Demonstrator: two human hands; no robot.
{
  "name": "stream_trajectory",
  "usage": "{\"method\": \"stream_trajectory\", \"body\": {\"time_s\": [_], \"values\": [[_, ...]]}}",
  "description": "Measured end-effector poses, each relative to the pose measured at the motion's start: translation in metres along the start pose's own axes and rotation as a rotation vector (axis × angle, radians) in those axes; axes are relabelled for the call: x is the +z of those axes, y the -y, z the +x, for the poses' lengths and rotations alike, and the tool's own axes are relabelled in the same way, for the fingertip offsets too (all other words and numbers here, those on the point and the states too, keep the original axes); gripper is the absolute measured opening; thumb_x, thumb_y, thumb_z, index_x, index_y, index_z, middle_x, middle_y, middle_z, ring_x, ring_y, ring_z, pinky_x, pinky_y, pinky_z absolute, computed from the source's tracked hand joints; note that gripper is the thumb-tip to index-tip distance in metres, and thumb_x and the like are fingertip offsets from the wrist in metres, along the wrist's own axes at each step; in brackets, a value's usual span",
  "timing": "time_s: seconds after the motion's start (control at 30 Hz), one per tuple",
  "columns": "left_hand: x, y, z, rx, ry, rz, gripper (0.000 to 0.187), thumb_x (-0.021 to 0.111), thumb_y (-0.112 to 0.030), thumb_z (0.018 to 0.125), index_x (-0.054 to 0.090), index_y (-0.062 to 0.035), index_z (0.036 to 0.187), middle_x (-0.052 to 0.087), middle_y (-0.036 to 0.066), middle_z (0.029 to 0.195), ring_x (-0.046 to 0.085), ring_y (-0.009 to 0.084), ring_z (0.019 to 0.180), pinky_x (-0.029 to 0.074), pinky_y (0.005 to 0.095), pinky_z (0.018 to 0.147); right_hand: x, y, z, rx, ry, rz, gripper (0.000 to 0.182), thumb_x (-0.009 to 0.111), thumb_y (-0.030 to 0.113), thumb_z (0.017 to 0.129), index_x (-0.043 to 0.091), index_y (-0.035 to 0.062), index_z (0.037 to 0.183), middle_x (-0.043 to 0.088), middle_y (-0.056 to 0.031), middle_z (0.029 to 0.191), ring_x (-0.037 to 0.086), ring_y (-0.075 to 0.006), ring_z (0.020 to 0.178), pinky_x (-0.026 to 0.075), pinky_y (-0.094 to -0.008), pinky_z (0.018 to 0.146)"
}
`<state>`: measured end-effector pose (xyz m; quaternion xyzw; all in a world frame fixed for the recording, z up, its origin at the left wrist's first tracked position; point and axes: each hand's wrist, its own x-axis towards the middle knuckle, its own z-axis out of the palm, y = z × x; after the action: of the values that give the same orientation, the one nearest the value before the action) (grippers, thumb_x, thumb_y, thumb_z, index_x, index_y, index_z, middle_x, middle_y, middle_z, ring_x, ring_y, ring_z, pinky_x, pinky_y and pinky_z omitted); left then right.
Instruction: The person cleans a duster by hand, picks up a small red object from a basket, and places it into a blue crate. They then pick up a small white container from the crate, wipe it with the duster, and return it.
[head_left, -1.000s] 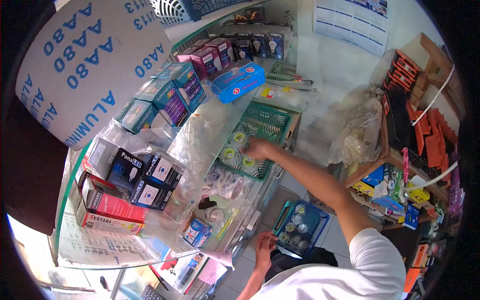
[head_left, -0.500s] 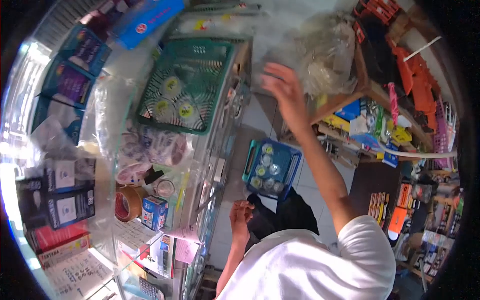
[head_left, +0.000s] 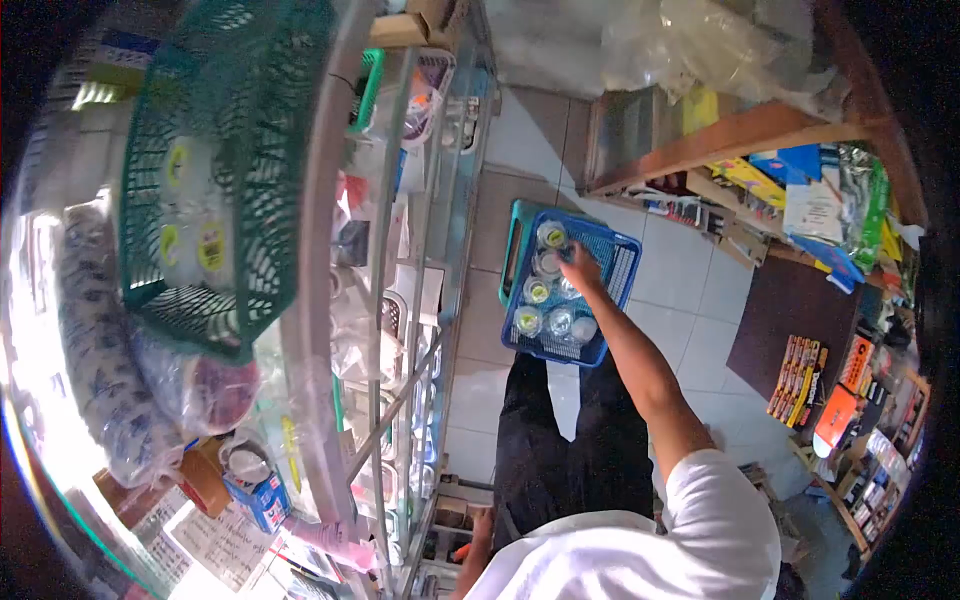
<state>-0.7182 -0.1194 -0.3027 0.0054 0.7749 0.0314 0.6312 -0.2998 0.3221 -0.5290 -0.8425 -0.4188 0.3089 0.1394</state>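
My right hand (head_left: 580, 268) reaches down into a blue plastic basket (head_left: 622, 262) on the tiled floor. Its fingers are bent around a clear jar (head_left: 548, 263) there, though the hand hides part of the grip. Several more clear jars sit around it, some with a yellow-green label on top, like the labelled jar (head_left: 528, 320) at the near left. Beside the glass cabinet, low down, is my left hand (head_left: 482, 524); its fingers are too small and dim to make out. A green basket (head_left: 145, 290) on the counter at the left holds labelled jars too.
A glass display cabinet (head_left: 385, 300) runs along my left, with tape and a blue box (head_left: 262, 500) on top. On the right stand a wooden-framed shelf (head_left: 720, 150) full of packets and a dark brown panel (head_left: 790, 310). Plastic bags (head_left: 700, 45) lie above the shelf.
My right hand has gone from open in the air above the floor down into the blue basket. My left hand has dropped lower beside the cabinet. The view has shifted, bringing the green basket nearer.
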Motion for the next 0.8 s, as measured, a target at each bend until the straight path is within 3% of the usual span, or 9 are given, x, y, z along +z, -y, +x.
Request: {"method": "stream_trajectory", "body": {"time_s": [0.23, 0.33, 0.37, 0.43, 0.5, 0.57, 0.7, 0.73, 0.8], "values": [[0.008, 0.006, -0.021, 0.244, 0.013, 0.290, 0.032, 0.042, -0.028, 0.097, 0.056, -0.0021, 0.109, 0.060, 0.011, 0.094, 0.056, 0.0221, 0.086, 0.044, 0.0336, 0.082, 0.004, 0.067, 0.014, 0.389, -0.029, -0.207, 0.074, 0.068, 0.063, 0.067, 0.050, 0.0201, 0.125, 0.052, -0.0198, 0.123, 0.046, -0.0441, 0.116, 0.041, -0.0589, 0.089], [0.000, 0.031, 0.003, 0.402, -0.050, 0.361, 0.028, 0.042, -0.022, 0.097, 0.057, -0.0010, 0.109, 0.061, 0.010, 0.096, 0.056, 0.0199, 0.088, 0.043, 0.0311, 0.085, 0.020, 0.040, 0.025, 0.317, -0.013, -0.182, 0.070, 0.069, 0.059, 0.069, 0.051, 0.0171, 0.122, 0.059, -0.0138, 0.115, 0.055, -0.0387, 0.107, 0.038, -0.0562, 0.095], [0.004, 0.026, -0.002, 0.320, -0.021, 0.111, 0.028, 0.046, -0.023, 0.096, 0.057, -0.0006, 0.110, 0.061, 0.010, 0.097, 0.056, 0.0195, 0.090, 0.043, 0.0299, 0.085, 0.024, 0.037, 0.027, 0.312, -0.053, -0.221, 0.065, 0.070, 0.055, 0.070, 0.051, 0.0163, 0.119, 0.061, -0.0108, 0.111, 0.057, -0.0363, 0.104, 0.037, -0.0568, 0.094], [0.005, -0.010, -0.035, 0.324, -0.054, 0.224, 0.029, 0.050, -0.025, 0.095, 0.057, -0.0012, 0.110, 0.062, 0.008, 0.097, 0.056, 0.0168, 0.087, 0.044, 0.0294, 0.082, 0.027, 0.030, 0.033, 0.299, -0.100, -0.244, 0.061, 0.071, 0.052, 0.071, 0.051, 0.0156, 0.116, 0.063, -0.0078, 0.107, 0.059, -0.0339, 0.102, 0.035, -0.0573, 0.093], [0.001, -0.010, -0.036, 0.244, -0.062, 0.097, 0.029, 0.050, -0.027, 0.095, 0.057, -0.0019, 0.109, 0.062, 0.007, 0.095, 0.056, 0.0155, 0.085, 0.045, 0.0289, 0.079, 0.019, 0.026, 0.034, 0.357, 0.021, -0.054, 0.054, 0.073, 0.045, 0.071, 0.052, 0.0150, 0.111, 0.065, -0.0044, 0.103, 0.060, -0.0305, 0.100, 0.035, -0.0576, 0.090], [-0.003, -0.009, -0.036, 0.147, -0.057, -0.026, 0.030, 0.050, -0.029, 0.095, 0.058, -0.0025, 0.108, 0.062, 0.006, 0.094, 0.055, 0.0143, 0.083, 0.046, 0.0285, 0.075, 0.010, 0.030, 0.024, 0.326, -0.081, -0.022, 0.053, 0.074, 0.042, 0.071, 0.052, 0.0155, 0.111, 0.066, -0.0047, 0.099, 0.062, -0.0279, 0.097, 0.033, -0.0587, 0.088], [-0.002, -0.049, -0.038, 0.143, -0.065, 0.189, 0.030, 0.053, -0.031, 0.093, 0.057, -0.0049, 0.106, 0.061, 0.005, 0.088, 0.056, 0.0145, 0.080, 0.046, 0.0290, 0.072, -0.009, 0.036, -0.004, 0.146, -0.387, 0.129, 0.053, 0.074, 0.044, 0.071, 0.053, 0.0129, 0.108, 0.066, -0.0101, 0.092, 0.063, -0.0341, 0.087, 0.042, -0.0556, 0.078], [0.008, -0.067, -0.043, 0.209, -0.080, 0.157, 0.030, 0.053, -0.031, 0.093, 0.057, -0.0042, 0.106, 0.061, 0.005, 0.088, 0.056, 0.0151, 0.080, 0.046, 0.0297, 0.073, -0.014, 0.031, -0.009, 0.098, -0.513, 0.123, 0.049, 0.074, 0.042, 0.070, 0.055, 0.0125, 0.104, 0.066, -0.0101, 0.087, 0.063, -0.0345, 0.082, 0.044, -0.0536, 0.074], [0.021, -0.090, -0.034, 0.396, -0.059, 0.090, 0.031, 0.053, -0.031, 0.093, 0.057, -0.0026, 0.104, 0.061, 0.006, 0.088, 0.056, 0.0162, 0.082, 0.046, 0.0307, 0.075, -0.026, 0.014, -0.024, -0.042, -0.451, 0.189, 0.037, 0.077, 0.039, 0.068, 0.063, 0.0089, 0.086, 0.062, -0.0137, 0.073, 0.062, -0.0327, 0.069, 0.047, -0.0429, 0.056]]}}
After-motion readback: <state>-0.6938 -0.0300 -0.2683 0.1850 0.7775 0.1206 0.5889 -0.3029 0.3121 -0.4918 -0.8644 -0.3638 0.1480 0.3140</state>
